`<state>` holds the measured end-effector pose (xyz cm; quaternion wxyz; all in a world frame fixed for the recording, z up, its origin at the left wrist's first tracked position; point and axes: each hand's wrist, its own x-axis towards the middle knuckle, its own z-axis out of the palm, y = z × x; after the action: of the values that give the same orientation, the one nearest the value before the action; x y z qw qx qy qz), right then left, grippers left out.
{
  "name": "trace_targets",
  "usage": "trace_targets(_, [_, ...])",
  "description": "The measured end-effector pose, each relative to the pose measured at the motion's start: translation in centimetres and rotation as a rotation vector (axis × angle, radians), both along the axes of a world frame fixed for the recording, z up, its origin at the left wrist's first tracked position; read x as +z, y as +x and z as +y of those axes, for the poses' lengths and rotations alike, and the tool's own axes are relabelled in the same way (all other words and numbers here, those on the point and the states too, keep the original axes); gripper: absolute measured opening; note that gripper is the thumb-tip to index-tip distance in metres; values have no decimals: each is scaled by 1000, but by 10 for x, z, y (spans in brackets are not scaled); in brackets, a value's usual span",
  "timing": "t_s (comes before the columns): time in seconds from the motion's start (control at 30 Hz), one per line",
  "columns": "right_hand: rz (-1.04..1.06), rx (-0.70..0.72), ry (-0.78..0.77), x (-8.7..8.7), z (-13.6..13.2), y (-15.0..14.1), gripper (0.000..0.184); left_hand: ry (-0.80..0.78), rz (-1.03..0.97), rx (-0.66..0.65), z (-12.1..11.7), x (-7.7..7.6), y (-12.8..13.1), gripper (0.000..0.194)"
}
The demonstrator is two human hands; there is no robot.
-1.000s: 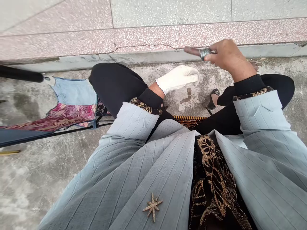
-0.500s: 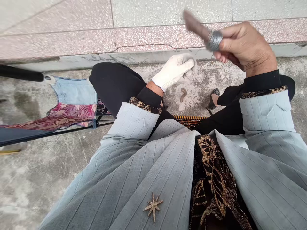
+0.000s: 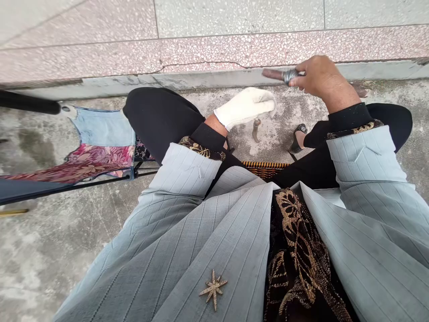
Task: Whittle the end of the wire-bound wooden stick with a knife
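My left hand (image 3: 246,106), in a white knitted glove, is closed with its fingertips curled together; what they hold, if anything, is hidden. Just below it shows a short brown stick-like piece (image 3: 256,130); I cannot tell whether it joins the hand. My bare right hand (image 3: 321,80) grips a reddish-brown bar (image 3: 273,74), blurred, its middle wound with silvery wire (image 3: 290,76). The bar's free end points left, above and apart from the gloved fingers. Behind my right wrist a brown piece (image 3: 359,91) peeks out, mostly covered.
A pink and grey speckled stone ledge (image 3: 214,49) runs across the front. On the left stands a folding chair (image 3: 103,127) with patterned cloth, near a black pole (image 3: 30,103). A woven seat edge (image 3: 264,169) shows between my knees, above the grey concrete floor (image 3: 97,232).
My right hand has swung down and left with the wire-wound bar, which now lies nearly level. My gloved hand has shifted slightly; the short brown piece below it stands more upright.
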<state>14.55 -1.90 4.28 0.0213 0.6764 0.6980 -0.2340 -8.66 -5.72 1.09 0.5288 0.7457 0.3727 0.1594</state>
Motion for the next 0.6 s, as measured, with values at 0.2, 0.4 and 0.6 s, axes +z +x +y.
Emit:
trace_targets(0.2, [106, 416, -605, 15, -4, 12, 36, 85, -23, 177, 6, -2, -2, 17])
trace_targets(0.4, [997, 70, -81, 46, -26, 17, 29, -44, -255, 271, 8, -5, 2, 18])
trace_targets(0.6, [1023, -157, 30, 23, -19, 7, 15, -98, -123, -34, 1, -11, 4, 22])
